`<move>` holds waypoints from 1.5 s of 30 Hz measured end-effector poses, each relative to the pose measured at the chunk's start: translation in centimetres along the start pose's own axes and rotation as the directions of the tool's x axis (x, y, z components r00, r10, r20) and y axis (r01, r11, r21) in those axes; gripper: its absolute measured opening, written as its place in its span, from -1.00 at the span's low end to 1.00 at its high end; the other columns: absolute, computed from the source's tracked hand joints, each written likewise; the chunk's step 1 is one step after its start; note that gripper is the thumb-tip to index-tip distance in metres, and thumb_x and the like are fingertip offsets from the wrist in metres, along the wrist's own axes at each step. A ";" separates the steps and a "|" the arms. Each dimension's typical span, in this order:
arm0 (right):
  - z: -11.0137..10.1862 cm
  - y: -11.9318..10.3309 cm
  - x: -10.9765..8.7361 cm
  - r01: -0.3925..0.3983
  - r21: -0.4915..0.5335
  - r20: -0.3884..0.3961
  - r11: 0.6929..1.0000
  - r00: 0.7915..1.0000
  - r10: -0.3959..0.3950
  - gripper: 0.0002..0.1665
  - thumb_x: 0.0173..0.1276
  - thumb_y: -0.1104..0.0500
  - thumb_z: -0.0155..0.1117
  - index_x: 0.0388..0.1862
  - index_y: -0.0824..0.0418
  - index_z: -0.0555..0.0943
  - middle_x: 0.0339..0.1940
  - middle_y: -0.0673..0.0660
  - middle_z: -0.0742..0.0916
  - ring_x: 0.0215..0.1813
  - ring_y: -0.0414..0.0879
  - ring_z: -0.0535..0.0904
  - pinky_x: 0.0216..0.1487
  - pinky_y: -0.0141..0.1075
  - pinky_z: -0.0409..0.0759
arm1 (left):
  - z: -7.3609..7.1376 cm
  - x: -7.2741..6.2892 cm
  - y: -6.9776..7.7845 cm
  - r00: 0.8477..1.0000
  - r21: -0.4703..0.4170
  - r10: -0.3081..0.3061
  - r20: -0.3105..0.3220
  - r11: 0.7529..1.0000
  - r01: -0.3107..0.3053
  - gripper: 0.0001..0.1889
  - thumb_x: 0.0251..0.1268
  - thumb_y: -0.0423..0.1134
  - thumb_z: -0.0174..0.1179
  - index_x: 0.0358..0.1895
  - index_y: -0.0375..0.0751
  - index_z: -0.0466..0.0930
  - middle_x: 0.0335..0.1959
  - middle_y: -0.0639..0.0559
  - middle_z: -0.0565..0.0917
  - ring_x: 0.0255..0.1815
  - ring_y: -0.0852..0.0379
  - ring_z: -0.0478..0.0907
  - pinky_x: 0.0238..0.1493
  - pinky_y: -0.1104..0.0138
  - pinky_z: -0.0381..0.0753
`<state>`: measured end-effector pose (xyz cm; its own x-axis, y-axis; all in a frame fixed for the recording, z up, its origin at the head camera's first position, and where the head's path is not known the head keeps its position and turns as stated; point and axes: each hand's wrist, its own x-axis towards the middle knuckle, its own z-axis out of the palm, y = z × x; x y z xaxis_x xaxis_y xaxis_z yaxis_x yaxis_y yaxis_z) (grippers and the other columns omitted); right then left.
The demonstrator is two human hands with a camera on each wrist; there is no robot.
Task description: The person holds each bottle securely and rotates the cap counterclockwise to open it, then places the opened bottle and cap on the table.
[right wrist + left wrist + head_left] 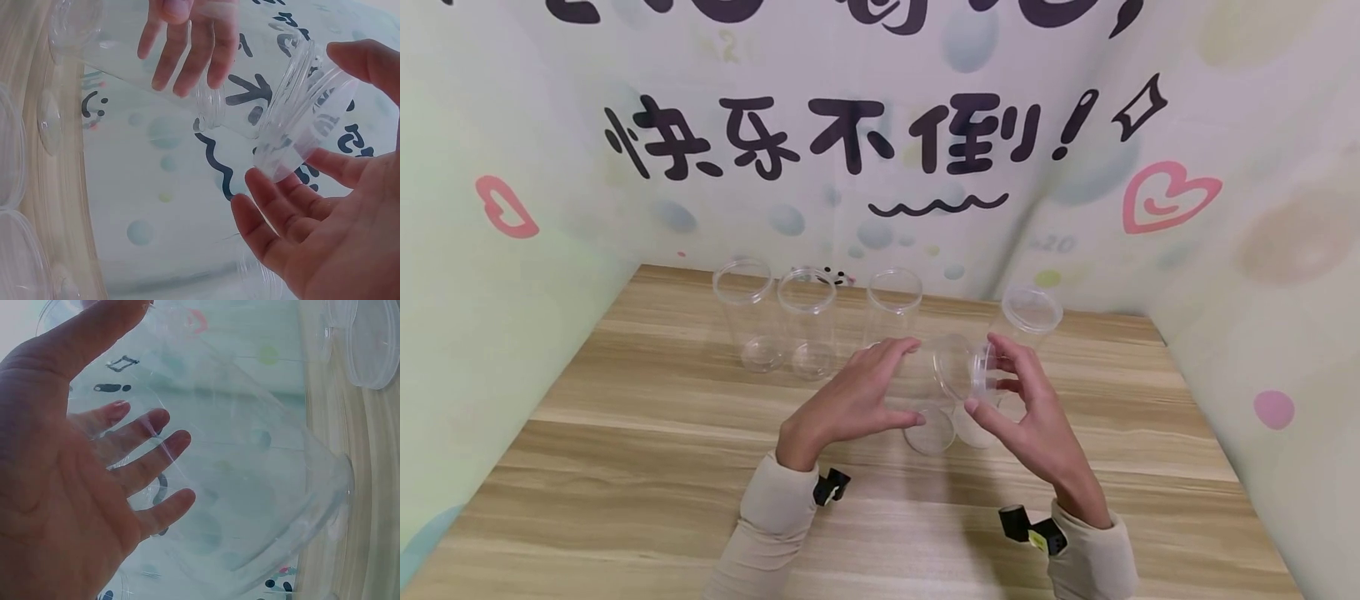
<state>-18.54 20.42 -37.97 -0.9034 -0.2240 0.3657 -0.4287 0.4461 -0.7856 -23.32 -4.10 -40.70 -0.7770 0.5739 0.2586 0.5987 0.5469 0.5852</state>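
Observation:
A clear plastic jar [919, 371] lies sideways in the air, its mouth toward the right. My left hand [861, 400] holds it near the base end, thumb on one side and fingers on the other. Between the thumb and fingertips of my right hand [1030, 417] is a clear round lid [312, 128], held at the jar's mouth. Whether the lid touches the rim, I cannot tell. Below the hands, two more clear lids [929, 432] lie on the wooden table [662, 467], one partly hidden by the right hand.
Toward the back left stand two uncovered clear jars [741, 321], side by side. Another uncovered jar [895, 304] is behind the left hand. A clear jar with a lid on [1032, 312] stands behind the right hand. A printed cloth [820, 225] hangs along the table's back edge.

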 end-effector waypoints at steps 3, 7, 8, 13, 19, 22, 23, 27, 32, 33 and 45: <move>-0.1 0.1 -0.1 -0.021 -0.024 -0.003 0.999 1.000 0.021 -0.15 0.20 0.34 0.41 0.46 0.11 0.31 0.24 0.10 0.53 0.17 -0.21 0.45 0.09 -0.37 0.52 | 0.0 -0.1 0.0 1.000 -0.016 -0.014 -0.009 1.000 0.014 -0.05 0.05 0.08 0.48 0.48 -0.16 0.20 0.41 0.00 0.39 0.44 0.09 0.30 0.47 0.02 0.21; -0.3 0.3 -0.4 -0.048 -0.035 -0.003 0.998 0.999 0.048 -0.17 0.20 0.30 0.44 0.43 0.12 0.33 0.19 0.07 0.56 0.16 -0.20 0.44 0.03 -0.36 0.51 | 0.0 -0.2 -0.1 1.000 -0.037 -0.025 -0.007 0.999 0.025 -0.05 0.05 0.09 0.48 0.48 -0.13 0.20 0.42 0.03 0.37 0.45 0.10 0.29 0.47 0.01 0.20; -0.4 0.3 -0.5 -0.053 -0.038 -0.003 0.998 0.999 0.053 -0.18 0.20 0.30 0.44 0.43 0.12 0.34 0.18 0.07 0.57 0.16 -0.20 0.44 0.02 -0.36 0.50 | 0.0 -0.3 -0.1 1.000 -0.040 -0.026 -0.005 0.999 0.025 -0.05 0.05 0.08 0.48 0.49 -0.13 0.20 0.42 0.03 0.36 0.45 0.10 0.29 0.47 0.01 0.20; -0.6 0.6 -0.8 -0.068 -0.052 0.001 0.996 0.998 0.069 -0.20 0.21 0.27 0.44 0.41 0.10 0.34 0.15 0.13 0.59 0.13 -0.24 0.44 -0.03 -0.36 0.46 | -0.1 -0.5 -0.3 0.999 -0.037 -0.034 0.003 0.999 0.034 -0.04 0.05 0.09 0.48 0.50 -0.08 0.18 0.40 0.06 0.35 0.40 0.09 0.33 0.42 0.02 0.29; -0.6 0.7 -0.8 -0.074 -0.060 0.008 0.995 0.997 0.074 -0.20 0.20 0.27 0.45 0.41 0.13 0.34 0.15 0.04 0.59 0.10 -0.28 0.47 -0.07 -0.39 0.48 | -0.4 -0.9 -0.7 0.998 -0.051 -0.058 0.002 0.997 0.058 -0.03 0.03 0.13 0.48 0.50 -0.01 0.18 0.36 0.05 0.34 0.33 0.02 0.39 0.34 0.01 0.39; -0.6 0.7 -0.8 -0.065 -0.064 0.012 0.996 0.998 0.066 -0.17 0.20 0.28 0.45 0.42 0.16 0.32 0.16 0.05 0.59 0.10 -0.30 0.48 -0.07 -0.40 0.50 | -0.5 -1.1 -1.0 0.998 -0.057 -0.063 0.002 0.996 0.063 -0.02 0.02 0.15 0.48 0.50 -0.01 0.19 0.30 0.05 0.33 0.27 0.02 0.42 0.29 0.02 0.44; -0.6 0.8 -0.8 -0.061 -0.065 0.013 0.996 0.998 0.062 -0.16 0.20 0.28 0.45 0.43 0.16 0.31 0.16 0.06 0.59 0.10 -0.30 0.48 -0.08 -0.40 0.51 | -0.5 -1.1 -1.1 0.998 -0.061 -0.065 0.002 0.996 0.065 -0.02 0.02 0.15 0.48 0.50 0.00 0.19 0.27 0.06 0.32 0.24 0.03 0.42 0.27 0.03 0.45; -0.5 0.9 -0.8 -0.047 -0.071 0.018 0.996 0.999 0.048 -0.13 0.20 0.28 0.45 0.46 0.15 0.29 0.17 0.10 0.60 0.09 -0.31 0.49 -0.06 -0.39 0.55 | -0.6 -1.4 -1.4 0.998 -0.080 -0.069 -0.011 0.994 0.068 -0.03 -0.01 0.14 0.50 0.49 0.01 0.22 0.19 0.07 0.32 0.16 0.06 0.40 0.19 0.08 0.49; -0.5 1.0 -1.0 -0.050 -0.079 0.035 0.996 0.998 0.053 -0.13 0.20 0.27 0.47 0.46 0.13 0.31 0.22 0.09 0.60 0.11 -0.31 0.51 -0.01 -0.40 0.57 | -0.6 -1.5 -1.5 0.996 -0.081 -0.087 -0.025 0.993 0.085 -0.02 -0.03 0.11 0.52 0.49 0.00 0.23 0.20 0.04 0.33 0.23 0.00 0.37 0.22 0.05 0.47; -0.5 1.1 -1.1 -0.053 -0.080 0.037 0.995 0.998 0.056 -0.13 0.20 0.27 0.47 0.46 0.12 0.31 0.24 0.09 0.59 0.12 -0.30 0.51 0.00 -0.40 0.57 | -0.6 -1.5 -1.5 0.995 -0.079 -0.091 -0.027 0.993 0.089 -0.01 -0.04 0.11 0.53 0.49 -0.01 0.22 0.20 0.03 0.33 0.24 -0.02 0.37 0.23 0.04 0.47; -0.8 1.4 -1.5 -0.089 -0.106 0.050 0.990 0.994 0.094 -0.14 0.22 0.23 0.46 0.46 0.08 0.30 0.28 0.08 0.57 0.19 0.03 0.53 0.06 -0.42 0.55 | -1.0 -2.4 -2.9 0.984 -0.127 -0.166 -0.061 0.979 0.157 -0.02 0.01 0.08 0.50 0.49 -0.14 0.18 0.36 -0.02 0.32 0.30 -0.14 0.43 0.30 0.00 0.44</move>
<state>-17.83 22.10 -39.20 -0.9380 -0.2240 0.2645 -0.3459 0.5538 -0.7574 -23.39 -7.66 -42.22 -0.8759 0.4370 0.2047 0.4398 0.5485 0.7111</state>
